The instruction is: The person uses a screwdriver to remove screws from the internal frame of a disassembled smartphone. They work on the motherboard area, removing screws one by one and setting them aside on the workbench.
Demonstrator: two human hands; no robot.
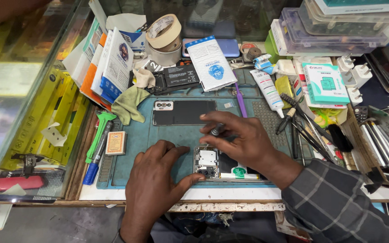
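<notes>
Here the right hand point(244, 141) holds a small screwdriver point(217, 130) above the open phone point(219, 164). The left hand point(156, 177) lies flat and wide, touching the open phone's left edge.

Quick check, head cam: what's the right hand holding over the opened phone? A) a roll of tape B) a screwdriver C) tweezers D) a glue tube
B: the right hand grips a small screwdriver by its knurled handle, tip down on the opened phone; the left hand steadies the phone's edge.
</notes>
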